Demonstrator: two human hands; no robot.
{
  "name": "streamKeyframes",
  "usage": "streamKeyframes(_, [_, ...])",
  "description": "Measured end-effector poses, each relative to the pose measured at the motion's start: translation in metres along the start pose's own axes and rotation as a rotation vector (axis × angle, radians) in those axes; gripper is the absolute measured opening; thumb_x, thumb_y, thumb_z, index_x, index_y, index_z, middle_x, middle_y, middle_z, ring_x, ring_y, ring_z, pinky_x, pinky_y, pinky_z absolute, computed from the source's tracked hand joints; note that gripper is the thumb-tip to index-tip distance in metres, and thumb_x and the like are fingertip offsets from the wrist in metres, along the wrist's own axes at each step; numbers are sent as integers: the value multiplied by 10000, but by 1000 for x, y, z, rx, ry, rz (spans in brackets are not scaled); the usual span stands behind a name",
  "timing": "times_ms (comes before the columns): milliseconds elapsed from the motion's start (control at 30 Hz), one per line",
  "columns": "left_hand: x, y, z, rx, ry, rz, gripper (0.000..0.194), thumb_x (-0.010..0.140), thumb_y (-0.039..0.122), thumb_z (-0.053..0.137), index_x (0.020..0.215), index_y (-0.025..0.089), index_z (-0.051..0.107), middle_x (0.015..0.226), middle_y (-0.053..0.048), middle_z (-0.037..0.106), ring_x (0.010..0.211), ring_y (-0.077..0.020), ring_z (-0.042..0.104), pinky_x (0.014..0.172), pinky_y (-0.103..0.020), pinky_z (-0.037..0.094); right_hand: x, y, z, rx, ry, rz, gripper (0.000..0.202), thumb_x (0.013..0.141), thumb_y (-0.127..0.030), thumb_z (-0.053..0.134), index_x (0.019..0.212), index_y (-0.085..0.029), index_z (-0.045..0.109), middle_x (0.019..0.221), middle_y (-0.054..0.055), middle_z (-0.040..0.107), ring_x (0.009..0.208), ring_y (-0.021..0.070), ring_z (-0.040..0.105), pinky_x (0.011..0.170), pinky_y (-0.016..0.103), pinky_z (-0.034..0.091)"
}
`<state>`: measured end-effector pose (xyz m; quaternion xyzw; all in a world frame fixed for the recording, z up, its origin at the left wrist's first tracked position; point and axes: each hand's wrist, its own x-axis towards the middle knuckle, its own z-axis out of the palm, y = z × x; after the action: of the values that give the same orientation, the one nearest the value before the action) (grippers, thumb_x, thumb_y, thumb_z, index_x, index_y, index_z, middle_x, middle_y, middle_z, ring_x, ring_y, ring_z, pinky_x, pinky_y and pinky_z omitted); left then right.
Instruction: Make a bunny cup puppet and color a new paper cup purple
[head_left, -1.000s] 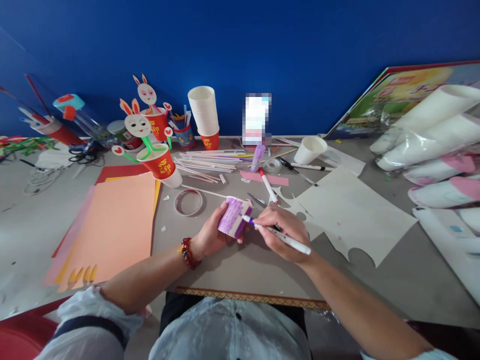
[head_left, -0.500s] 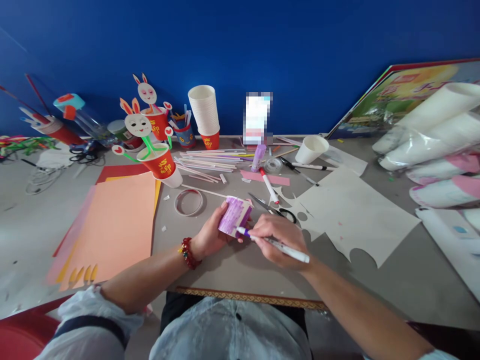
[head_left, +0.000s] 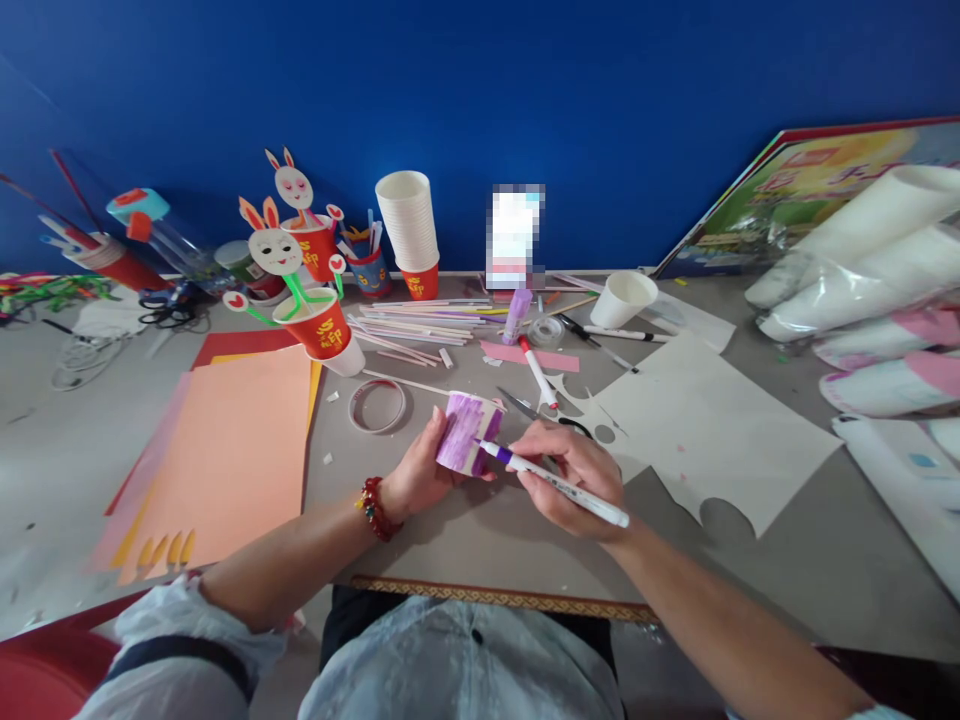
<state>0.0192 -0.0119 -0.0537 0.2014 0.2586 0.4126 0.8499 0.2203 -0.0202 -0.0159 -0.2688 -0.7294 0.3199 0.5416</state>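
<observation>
My left hand [head_left: 424,468] is wrapped round a small paper cup [head_left: 461,432], holding it tilted above the table. Purple strokes cover much of the cup, with a pale strip still showing on its right part. My right hand [head_left: 570,478] grips a white marker [head_left: 574,492] with a purple collar, and its tip is at the cup's coloured side. Scissors [head_left: 525,403] lie just behind my right hand, partly hidden by it. A roll of tape [head_left: 377,406] rests left of the cup.
Rabbit-decorated red cups [head_left: 322,330], a white cup stack [head_left: 407,220] and paper strips [head_left: 427,322] stand or lie behind. Orange paper [head_left: 225,450] is at left; cut white paper [head_left: 697,430], a white cup [head_left: 624,300] and bagged cups [head_left: 862,260] are at right.
The marker tip has moved up along the cup's side, and my right hand has shifted slightly right. My left hand has turned the cup a little and moved it slightly left.
</observation>
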Motion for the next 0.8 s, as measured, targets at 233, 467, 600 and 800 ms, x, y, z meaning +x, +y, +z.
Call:
streamKeyframes(233, [-2, 2, 4, 9, 33, -20, 598, 864, 599, 657, 1253, 146, 688, 1085, -138, 733, 916, -243, 686, 735, -336, 573, 6, 0, 2, 7, -13, -79, 278, 809, -28, 629, 1003, -218, 690, 752, 38, 679, 702, 188, 653, 644, 337, 543])
streamKeyframes(467, [0, 3, 3, -1, 2, -44, 587, 909, 576, 604, 1306, 147, 654, 1052, -137, 738, 860, -240, 699, 654, -326, 591, 7, 9, -9, -55, 28, -11, 219, 830, -80, 646, 968, -232, 723, 800, 50, 692, 729, 197, 663, 679, 346, 549])
streamKeyframes(600, [0, 2, 3, -8, 13, -44, 566, 927, 555, 587, 1295, 130, 655, 1038, -136, 738, 851, -234, 702, 641, -319, 590, 7, 11, -10, -57, 1, -22, 220, 832, -92, 644, 982, -234, 719, 814, 53, 695, 744, 201, 664, 693, 352, 553])
streamKeyframes(800, [1, 2, 3, -3, 14, -47, 556, 930, 548, 587, 1294, 133, 658, 1045, -142, 739, 853, -236, 699, 639, -308, 577, 10, 7, -7, -58, -26, -60, 196, 838, -84, 623, 945, -223, 711, 778, 50, 698, 700, 192, 652, 670, 348, 542])
